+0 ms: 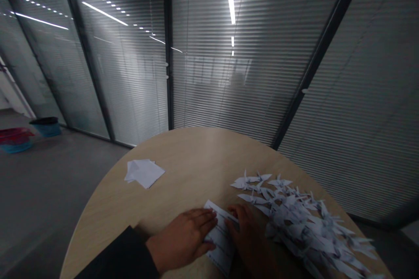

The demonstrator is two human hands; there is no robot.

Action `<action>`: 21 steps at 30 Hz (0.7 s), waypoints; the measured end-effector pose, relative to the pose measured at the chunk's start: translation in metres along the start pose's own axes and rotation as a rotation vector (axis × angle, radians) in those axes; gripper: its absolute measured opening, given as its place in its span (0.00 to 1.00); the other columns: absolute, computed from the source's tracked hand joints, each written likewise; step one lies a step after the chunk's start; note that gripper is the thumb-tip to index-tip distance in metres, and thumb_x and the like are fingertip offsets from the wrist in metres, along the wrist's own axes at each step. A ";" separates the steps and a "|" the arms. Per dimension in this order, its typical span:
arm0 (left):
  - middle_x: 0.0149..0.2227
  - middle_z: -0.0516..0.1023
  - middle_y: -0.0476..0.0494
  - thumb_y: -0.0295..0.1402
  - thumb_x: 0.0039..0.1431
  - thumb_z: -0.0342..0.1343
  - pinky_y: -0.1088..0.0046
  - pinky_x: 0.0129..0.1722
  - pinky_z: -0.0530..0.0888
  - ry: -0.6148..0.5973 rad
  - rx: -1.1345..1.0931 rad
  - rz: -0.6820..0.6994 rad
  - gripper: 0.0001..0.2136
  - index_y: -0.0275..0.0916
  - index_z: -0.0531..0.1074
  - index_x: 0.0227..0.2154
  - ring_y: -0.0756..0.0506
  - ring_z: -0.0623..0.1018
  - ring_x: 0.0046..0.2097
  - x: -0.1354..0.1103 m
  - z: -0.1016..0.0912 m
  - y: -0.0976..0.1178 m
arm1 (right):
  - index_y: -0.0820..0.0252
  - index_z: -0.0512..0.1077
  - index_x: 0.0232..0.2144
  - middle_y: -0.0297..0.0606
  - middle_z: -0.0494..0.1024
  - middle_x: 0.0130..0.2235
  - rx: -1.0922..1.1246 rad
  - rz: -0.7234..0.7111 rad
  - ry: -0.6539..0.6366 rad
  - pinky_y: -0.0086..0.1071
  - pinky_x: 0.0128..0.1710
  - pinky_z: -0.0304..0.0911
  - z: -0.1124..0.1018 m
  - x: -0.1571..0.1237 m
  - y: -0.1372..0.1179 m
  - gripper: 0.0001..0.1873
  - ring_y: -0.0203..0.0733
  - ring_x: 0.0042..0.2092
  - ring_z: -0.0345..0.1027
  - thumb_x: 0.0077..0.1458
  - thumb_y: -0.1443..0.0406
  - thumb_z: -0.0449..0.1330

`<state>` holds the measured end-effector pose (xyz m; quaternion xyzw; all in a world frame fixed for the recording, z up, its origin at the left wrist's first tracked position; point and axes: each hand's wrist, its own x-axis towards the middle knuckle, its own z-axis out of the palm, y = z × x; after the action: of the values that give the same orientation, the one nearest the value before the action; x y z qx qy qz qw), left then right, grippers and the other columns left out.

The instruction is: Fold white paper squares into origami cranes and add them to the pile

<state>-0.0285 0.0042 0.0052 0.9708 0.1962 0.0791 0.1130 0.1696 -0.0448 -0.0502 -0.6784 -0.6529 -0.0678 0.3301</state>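
Observation:
A sheet of white paper with faint printed lines lies on the table, partly folded, one corner pointing away from me. My left hand rests on its left side, fingers stretched out together and the thumb on the paper lower down. At the paper's right edge, my right hand has its thumb and bent fingers pinched on a folded part. The lower part of the right hand is in shadow. Just right of it spreads a pile of folded paper cranes, many overlapping.
A small stack of white paper sheets lies on the left of the round wooden table. Beyond the table's far edge stands a glass partition with blinds. Two bins, one blue with a dark rim and one red and blue, stand on the floor.

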 end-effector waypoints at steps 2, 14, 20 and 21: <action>0.60 0.66 0.32 0.42 0.65 0.49 0.63 0.61 0.62 -0.002 0.007 -0.022 0.25 0.31 0.62 0.59 0.39 0.66 0.61 0.001 -0.001 0.001 | 0.58 0.69 0.35 0.42 0.77 0.36 0.082 0.048 -0.022 0.38 0.41 0.68 -0.005 0.002 -0.003 0.09 0.47 0.39 0.73 0.52 0.70 0.52; 0.60 0.63 0.26 0.45 0.61 0.53 0.58 0.60 0.64 -0.026 0.011 -0.138 0.29 0.28 0.62 0.59 0.34 0.63 0.62 0.000 -0.006 0.001 | 0.57 0.73 0.37 0.42 0.79 0.39 0.381 0.110 -0.109 0.37 0.44 0.70 -0.012 0.004 -0.013 0.13 0.45 0.41 0.74 0.54 0.68 0.50; 0.60 0.63 0.25 0.45 0.61 0.53 0.58 0.60 0.64 -0.054 -0.015 -0.109 0.30 0.26 0.61 0.59 0.35 0.63 0.62 -0.002 -0.012 -0.004 | 0.55 0.73 0.45 0.41 0.77 0.48 0.429 -0.037 -0.184 0.39 0.53 0.67 -0.009 -0.003 -0.004 0.20 0.44 0.50 0.71 0.51 0.71 0.51; 0.60 0.63 0.25 0.45 0.61 0.53 0.58 0.60 0.64 -0.046 -0.027 -0.104 0.30 0.27 0.61 0.59 0.34 0.63 0.62 -0.002 -0.012 -0.004 | 0.55 0.74 0.45 0.42 0.77 0.49 0.440 -0.039 -0.212 0.39 0.53 0.66 -0.009 -0.003 -0.003 0.21 0.44 0.51 0.71 0.51 0.71 0.51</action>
<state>-0.0345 0.0096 0.0152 0.9592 0.2427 0.0532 0.1345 0.1692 -0.0527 -0.0440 -0.5806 -0.6960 0.1412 0.3983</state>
